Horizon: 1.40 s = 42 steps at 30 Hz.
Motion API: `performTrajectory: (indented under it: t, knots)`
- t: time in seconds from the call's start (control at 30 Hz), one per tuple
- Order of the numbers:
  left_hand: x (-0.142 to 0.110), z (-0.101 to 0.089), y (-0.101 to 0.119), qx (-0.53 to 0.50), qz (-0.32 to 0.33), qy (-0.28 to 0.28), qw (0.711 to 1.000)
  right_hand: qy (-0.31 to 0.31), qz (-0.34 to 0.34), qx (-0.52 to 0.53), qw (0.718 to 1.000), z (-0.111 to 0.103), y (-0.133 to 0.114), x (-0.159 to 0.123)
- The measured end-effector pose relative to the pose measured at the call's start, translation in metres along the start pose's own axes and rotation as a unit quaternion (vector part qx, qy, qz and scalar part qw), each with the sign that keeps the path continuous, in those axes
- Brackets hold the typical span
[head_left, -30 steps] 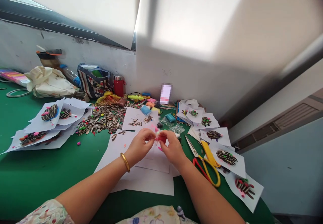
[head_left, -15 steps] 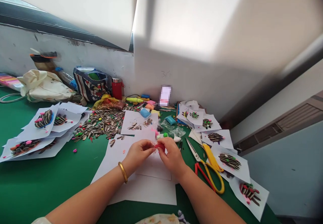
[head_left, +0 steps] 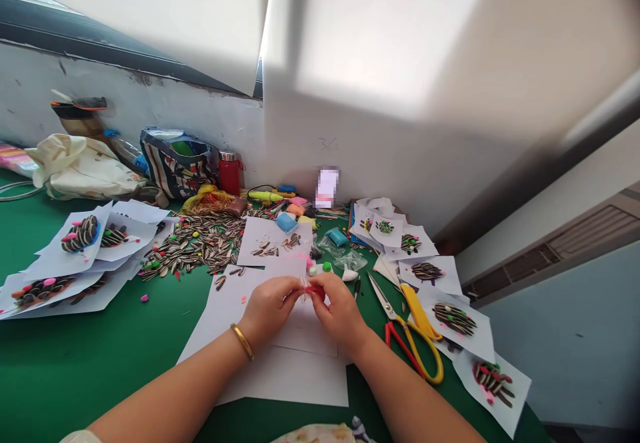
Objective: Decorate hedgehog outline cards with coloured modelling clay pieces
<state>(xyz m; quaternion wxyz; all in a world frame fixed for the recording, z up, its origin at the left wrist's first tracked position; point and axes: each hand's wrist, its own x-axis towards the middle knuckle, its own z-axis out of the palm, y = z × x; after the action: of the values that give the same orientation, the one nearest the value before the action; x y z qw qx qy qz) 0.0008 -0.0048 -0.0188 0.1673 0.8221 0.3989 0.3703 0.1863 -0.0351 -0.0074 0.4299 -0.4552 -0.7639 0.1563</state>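
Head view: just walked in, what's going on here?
A person's right hand pinches a small red piece, with the left hand close up against it; whether the left grips it too is hard to tell. Both hands are over white paper on a green table. Striped seeds are heaped beyond the left hand, scissors lie right of the right hand, and sheets decorated with seeds lie to both sides.

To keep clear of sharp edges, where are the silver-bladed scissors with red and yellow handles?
Right of centre in the head view, the scissors lie on the green table between the right hand and white seed-decorated sheets.
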Motion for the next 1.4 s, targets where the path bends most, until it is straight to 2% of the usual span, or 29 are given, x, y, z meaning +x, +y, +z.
performTrajectory:
  t: [0.27,0.47,0.6,0.73,0.83,0.93,1.03,1.2,1.4]
  knots:
    - [0.000,0.004,-0.003,0.023,0.005,-0.012,1.000,0.000,-0.016,0.009,1.000,0.000,0.004,0.000]
    - [0.002,0.005,-0.007,-0.021,0.036,-0.011,0.999,-0.003,-0.024,0.014,1.000,0.002,0.004,-0.001]
    - [0.002,0.002,-0.001,-0.047,0.029,-0.004,0.998,0.001,-0.030,-0.005,1.000,0.002,0.005,0.000]
    - [0.002,-0.001,0.002,-0.107,-0.015,0.011,0.994,0.025,-0.020,-0.028,0.999,-0.003,0.009,0.001]
    - [0.003,-0.001,-0.001,-0.175,-0.079,0.034,0.981,0.057,0.002,-0.068,0.996,-0.013,0.016,0.003]
    - [0.005,-0.002,-0.003,-0.268,-0.153,0.030,0.951,0.082,0.022,-0.146,0.986,-0.024,0.031,0.007]
    - [0.007,-0.005,-0.001,-0.351,-0.203,0.008,0.914,0.064,0.054,-0.232,0.969,-0.029,0.050,0.008]
    - [0.010,-0.010,0.003,-0.405,-0.255,0.002,0.878,0.026,0.068,-0.317,0.945,-0.023,0.065,0.002]
    - [0.010,-0.009,0.001,-0.411,-0.268,0.013,0.871,0.047,0.066,-0.333,0.939,-0.023,0.051,0.002]
